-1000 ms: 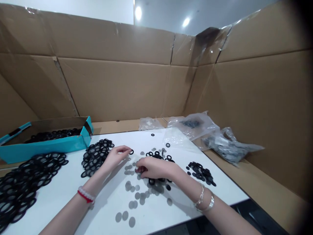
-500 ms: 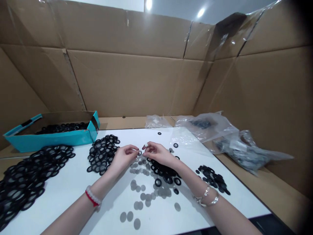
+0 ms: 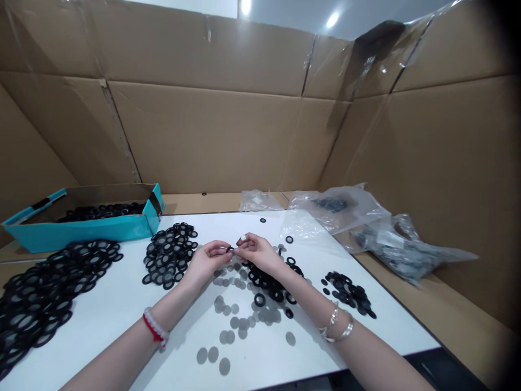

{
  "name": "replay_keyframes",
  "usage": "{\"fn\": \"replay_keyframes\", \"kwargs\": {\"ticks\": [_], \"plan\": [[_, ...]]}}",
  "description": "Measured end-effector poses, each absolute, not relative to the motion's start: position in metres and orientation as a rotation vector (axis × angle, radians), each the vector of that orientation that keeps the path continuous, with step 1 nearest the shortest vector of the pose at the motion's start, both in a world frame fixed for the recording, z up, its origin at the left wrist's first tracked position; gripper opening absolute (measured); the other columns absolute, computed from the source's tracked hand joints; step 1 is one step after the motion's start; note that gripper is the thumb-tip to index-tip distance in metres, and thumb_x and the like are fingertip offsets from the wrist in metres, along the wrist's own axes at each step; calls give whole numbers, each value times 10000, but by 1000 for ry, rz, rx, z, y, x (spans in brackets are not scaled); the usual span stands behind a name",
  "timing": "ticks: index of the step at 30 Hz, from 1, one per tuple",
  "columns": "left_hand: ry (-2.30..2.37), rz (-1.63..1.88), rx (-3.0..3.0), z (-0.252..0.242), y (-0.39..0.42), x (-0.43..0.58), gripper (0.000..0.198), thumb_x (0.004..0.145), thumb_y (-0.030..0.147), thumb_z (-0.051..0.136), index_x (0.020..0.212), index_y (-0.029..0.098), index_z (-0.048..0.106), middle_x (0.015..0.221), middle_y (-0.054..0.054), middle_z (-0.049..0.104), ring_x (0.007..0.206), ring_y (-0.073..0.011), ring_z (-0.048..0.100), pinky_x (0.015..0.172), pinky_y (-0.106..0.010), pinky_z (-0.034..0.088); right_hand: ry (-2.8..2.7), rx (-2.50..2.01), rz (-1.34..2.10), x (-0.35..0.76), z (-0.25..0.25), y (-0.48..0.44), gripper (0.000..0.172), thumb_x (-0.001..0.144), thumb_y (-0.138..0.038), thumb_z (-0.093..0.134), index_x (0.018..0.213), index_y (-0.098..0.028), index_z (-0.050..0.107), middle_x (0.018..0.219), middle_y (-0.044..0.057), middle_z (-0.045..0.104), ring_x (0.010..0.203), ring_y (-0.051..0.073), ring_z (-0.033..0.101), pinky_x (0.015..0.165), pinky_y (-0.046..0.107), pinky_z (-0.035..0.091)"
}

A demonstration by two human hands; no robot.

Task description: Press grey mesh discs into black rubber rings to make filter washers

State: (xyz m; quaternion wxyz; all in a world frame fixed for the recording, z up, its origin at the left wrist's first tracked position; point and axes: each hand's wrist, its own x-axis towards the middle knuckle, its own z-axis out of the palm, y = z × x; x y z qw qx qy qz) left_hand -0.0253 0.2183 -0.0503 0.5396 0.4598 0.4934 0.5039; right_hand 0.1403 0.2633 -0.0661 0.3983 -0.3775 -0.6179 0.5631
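Observation:
Both hands meet above the middle of the white table (image 3: pixel 122 315). My left hand (image 3: pixel 207 262) pinches a small black ring (image 3: pixel 229 250) between thumb and fingers. My right hand (image 3: pixel 257 253) is closed at the same ring, fingertips touching it; whether it also holds a mesh disc is too small to tell. Below the hands lie several grey mesh discs (image 3: pixel 234 323) scattered on the table and a loose pile of black rings (image 3: pixel 268 285).
A heap of ringed mesh pieces (image 3: pixel 169 254) lies left of my hands, a bigger heap (image 3: pixel 44 293) at the far left. A teal box (image 3: pixel 81 220) holds more. Small black parts (image 3: pixel 350 293) lie to the right, plastic bags (image 3: pixel 366 222) beyond. Cardboard walls (image 3: pixel 228 136) surround the table.
My right hand rose from the disc pile on the table and came up to my left hand. Both hands now meet at one black ring.

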Motion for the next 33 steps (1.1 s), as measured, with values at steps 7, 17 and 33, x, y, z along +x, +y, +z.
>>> {"fn": "replay_keyframes", "kwargs": {"ticks": [7,17,33], "plan": [[1188,1187,1059,-42,216,-28,280,639,251,736,882,160,632,650,3,611,633,-129,573,577,-219,423,-2072,-973,1249,158,-48,259,318,832,-446,555,709,-157,602,689,17,601,677,153,547,666,275,414],[1083,1004,1073,-48,213,-25,300,645,220,748,908,147,622,697,-22,648,653,-127,595,618,-239,418,-2137,-930,1017,148,-44,246,336,915,-429,415,677,-195,381,644,-44,368,593,110,351,541,236,278],[1056,1092,850,-39,222,-33,332,568,221,813,867,129,702,624,9,602,563,-73,499,576,-201,412,-1944,-785,1100,140,-47,238,348,891,-406,480,662,-206,311,633,-59,280,558,96,281,514,241,229]]}}
